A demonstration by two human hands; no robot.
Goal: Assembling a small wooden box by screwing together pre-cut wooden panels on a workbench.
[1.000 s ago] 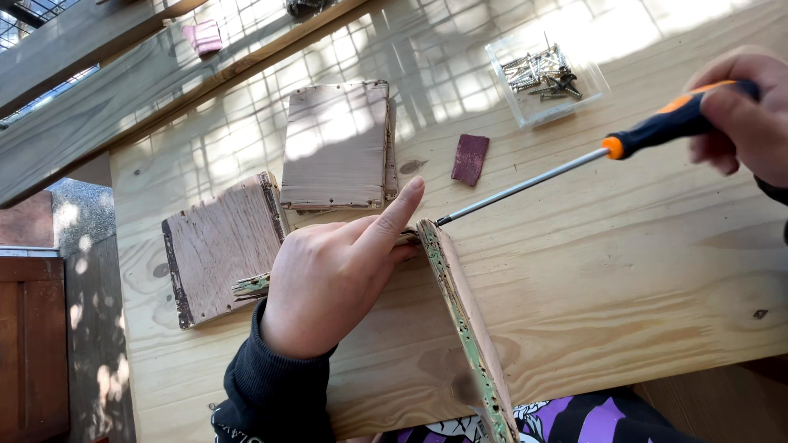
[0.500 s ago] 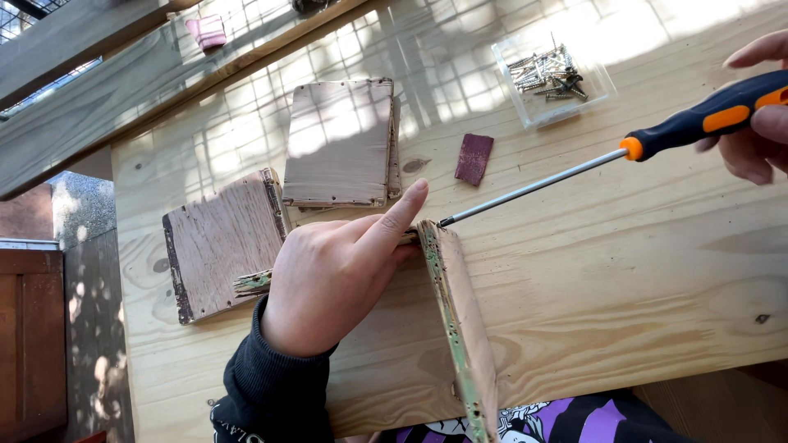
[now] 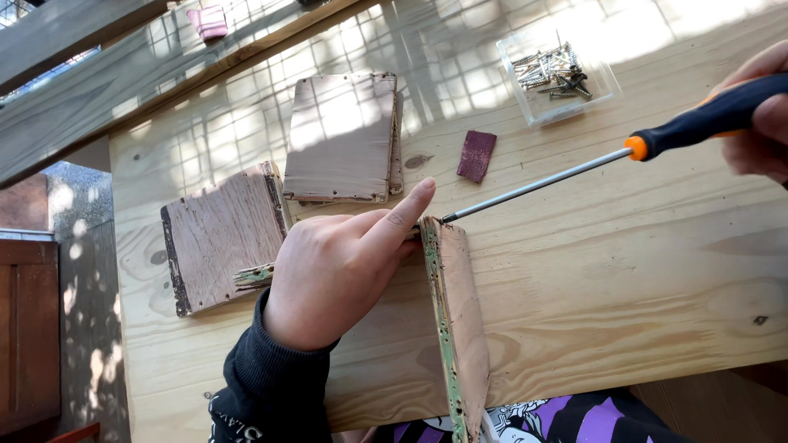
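My left hand presses down on a worn plywood piece, its index finger stretched to the top corner of an upright plywood board with a green-stained edge. My right hand at the right edge grips a screwdriver by its black and orange handle. The long metal shaft slants down to the left, and its tip touches the upright board's top corner beside my fingertip.
Two more worn plywood pieces lie on the pale wooden table: one left of my hand, one behind it. A small dark red sandpaper scrap and a clear tray of screws sit farther back. Timber beams run at the upper left.
My right hand has drawn back to the right, so more of the handle leaves the view. The screwdriver tip stays at the board's corner, and my left hand has not moved.
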